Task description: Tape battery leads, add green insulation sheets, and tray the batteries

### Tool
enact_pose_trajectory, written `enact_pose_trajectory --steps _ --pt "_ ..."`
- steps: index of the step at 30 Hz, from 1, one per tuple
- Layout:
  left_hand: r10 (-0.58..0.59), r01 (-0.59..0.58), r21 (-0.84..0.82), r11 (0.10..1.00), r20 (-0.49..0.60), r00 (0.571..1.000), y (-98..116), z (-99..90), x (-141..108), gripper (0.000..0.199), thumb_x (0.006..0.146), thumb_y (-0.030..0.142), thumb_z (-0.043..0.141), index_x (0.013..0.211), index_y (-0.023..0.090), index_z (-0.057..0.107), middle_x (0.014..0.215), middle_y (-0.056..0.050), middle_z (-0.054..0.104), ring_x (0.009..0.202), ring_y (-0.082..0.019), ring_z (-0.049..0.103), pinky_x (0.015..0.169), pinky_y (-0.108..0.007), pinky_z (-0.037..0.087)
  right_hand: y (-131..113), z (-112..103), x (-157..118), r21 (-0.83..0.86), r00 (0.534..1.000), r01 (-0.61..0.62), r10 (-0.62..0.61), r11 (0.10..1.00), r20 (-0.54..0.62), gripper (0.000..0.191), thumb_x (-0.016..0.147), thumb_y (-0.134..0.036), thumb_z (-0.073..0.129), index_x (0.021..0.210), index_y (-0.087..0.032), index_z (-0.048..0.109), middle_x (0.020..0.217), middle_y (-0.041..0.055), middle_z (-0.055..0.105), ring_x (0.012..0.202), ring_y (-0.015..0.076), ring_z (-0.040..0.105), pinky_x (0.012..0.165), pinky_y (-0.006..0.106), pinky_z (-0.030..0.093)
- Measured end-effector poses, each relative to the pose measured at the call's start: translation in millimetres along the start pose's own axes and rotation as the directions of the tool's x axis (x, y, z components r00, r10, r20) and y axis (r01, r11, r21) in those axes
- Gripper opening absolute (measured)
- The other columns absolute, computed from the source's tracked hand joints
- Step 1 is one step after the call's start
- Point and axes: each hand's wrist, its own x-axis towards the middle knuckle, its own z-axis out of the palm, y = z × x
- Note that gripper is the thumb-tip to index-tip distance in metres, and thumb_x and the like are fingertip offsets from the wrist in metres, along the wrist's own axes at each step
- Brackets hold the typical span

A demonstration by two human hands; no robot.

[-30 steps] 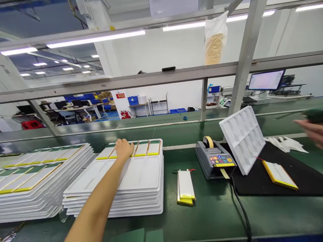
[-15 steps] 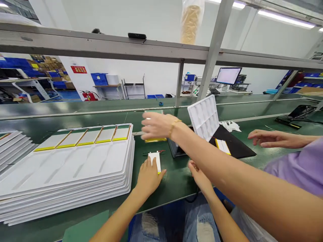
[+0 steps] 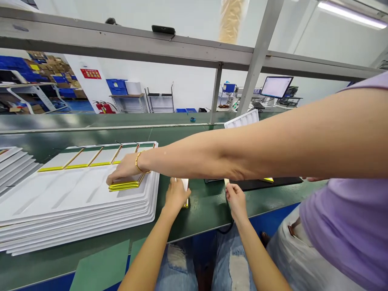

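Head view: a white battery pack (image 3: 184, 185), flat and smooth-skinned, is covered by the left hand (image 3: 174, 198). Its fingers (image 3: 178, 193) are closed over the pack, and a narrow yellow-taped end shows below them, just above the green bench (image 3: 206, 218). The right hand (image 3: 236, 201) is held beside it, with its fingers (image 3: 230, 190) drawn together against a pale strip (image 3: 226, 182). Whether that strip is gripped cannot be told, since its far part is hidden by a co-worker's arm (image 3: 242, 157).

That bare arm is stretched across from the right, below a lilac knit sleeve (image 3: 348, 226), with a gold bracelet (image 3: 140, 162) at the wrist. Its hand (image 3: 124, 173) is laid on a small pile of yellow-edged battery packs (image 3: 124, 186), which rests on a stack of white moulded plastic trays (image 3: 75, 194). More yellow-edged packs (image 3: 87, 159) are lined up in the shallow recesses along the far side of the top tray. A second tray stack (image 3: 12, 165) is seen at the far left, and a black mat (image 3: 260, 184) lies on the bench beyond the hands.
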Motion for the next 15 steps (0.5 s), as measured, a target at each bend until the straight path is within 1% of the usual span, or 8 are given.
enact_pose_trajectory --steps 3,5,7,9,10,12,14,15 --pt "0.034 -0.018 -0.243 0.97 0.06 0.998 -6 -14.4 -24 0.079 0.068 0.024 0.067 0.136 0.016 0.027 0.138 -0.017 0.035 0.129 -0.032 0.032 0.105 -0.044 0.026 11 -10 12 0.005 0.997 0.054 -0.054 0.999 -0.059 0.038 0.084 -0.053 0.05 0.091 -0.016 0.048 0.072 -0.0033 0.054 0.051 0.0059 0.048 0.045 0.018 0.038" --pt "0.039 0.04 -0.423 0.905 0.176 0.984 -13 -18.8 -48 0.077 0.07 0.031 0.066 0.136 0.016 0.028 0.133 -0.014 0.045 0.121 -0.027 0.044 0.101 -0.039 0.036 -6 5 11 -0.043 0.996 0.087 -0.087 0.995 -0.002 0.035 0.088 -0.048 0.048 0.1 -0.015 0.048 0.079 -0.0003 0.057 0.058 0.0078 0.053 0.049 0.019 0.043" --pt "0.04 0.146 -0.546 0.825 0.314 0.949 -22 -17.4 -74 0.058 0.078 0.039 0.057 0.127 0.012 0.041 0.122 -0.015 0.056 0.102 -0.024 0.058 0.09 -0.035 0.047 -37 41 3 -0.117 0.984 0.136 -0.12 0.984 0.135 0.028 0.091 -0.038 0.049 0.102 -0.012 0.053 0.085 0.0022 0.058 0.063 0.0092 0.056 0.054 0.022 0.048" --pt "0.005 0.302 -0.655 0.693 0.423 0.906 -30 -12.1 -99 0.041 0.087 0.043 0.044 0.107 0.009 0.056 0.117 -0.018 0.06 0.083 -0.018 0.063 0.081 -0.031 0.052 -73 97 -12 -0.183 0.935 0.209 -0.141 0.961 0.326 0.024 0.091 -0.033 0.051 0.101 -0.012 0.055 0.087 0.0027 0.06 0.068 0.0103 0.058 0.059 0.024 0.051" --pt "-0.034 0.407 -0.721 0.562 0.471 0.881 -32 -9.2 -110 0.039 0.09 0.041 0.041 0.099 0.008 0.059 0.118 -0.018 0.059 0.076 -0.015 0.063 0.078 -0.027 0.053 -91 131 -20 -0.21 0.891 0.248 -0.138 0.946 0.432 0.021 0.09 -0.03 0.051 0.099 -0.011 0.057 0.086 0.0021 0.061 0.068 0.0099 0.059 0.06 0.024 0.052" --pt "-0.119 0.575 -0.8 0.171 0.562 0.818 -33 -5.1 -127 0.033 0.092 0.035 0.045 0.096 0.007 0.061 0.122 -0.018 0.056 0.067 -0.008 0.06 0.071 -0.019 0.053 -120 198 -34 -0.248 0.771 0.322 -0.101 0.914 0.629 0.016 0.09 -0.023 0.051 0.087 -0.01 0.06 0.077 -0.0004 0.062 0.062 0.0068 0.059 0.056 0.019 0.05" --pt "-0.165 0.617 -0.765 -0.187 0.643 0.748 -30 -4.8 -137 0.028 0.091 0.031 0.051 0.103 0.007 0.06 0.121 -0.016 0.057 0.061 -0.005 0.057 0.062 -0.015 0.053 -138 250 -42 -0.28 0.633 0.383 -0.029 0.88 0.774 0.027 0.09 -0.014 0.042 0.074 -0.01 0.064 0.063 -0.0066 0.059 0.059 -0.0006 0.058 0.055 0.008 0.041" --pt "-0.179 0.61 -0.743 -0.275 0.663 0.727 -28 -6.0 -140 0.029 0.091 0.03 0.052 0.107 0.007 0.059 0.117 -0.015 0.06 0.058 -0.005 0.056 0.057 -0.014 0.053 -142 266 -44 -0.282 0.578 0.41 -0.008 0.867 0.816 0.021 0.084 -0.012 0.049 0.07 -0.012 0.065 0.059 -0.0091 0.058 0.059 -0.0023 0.058 0.053 0.005 0.036"
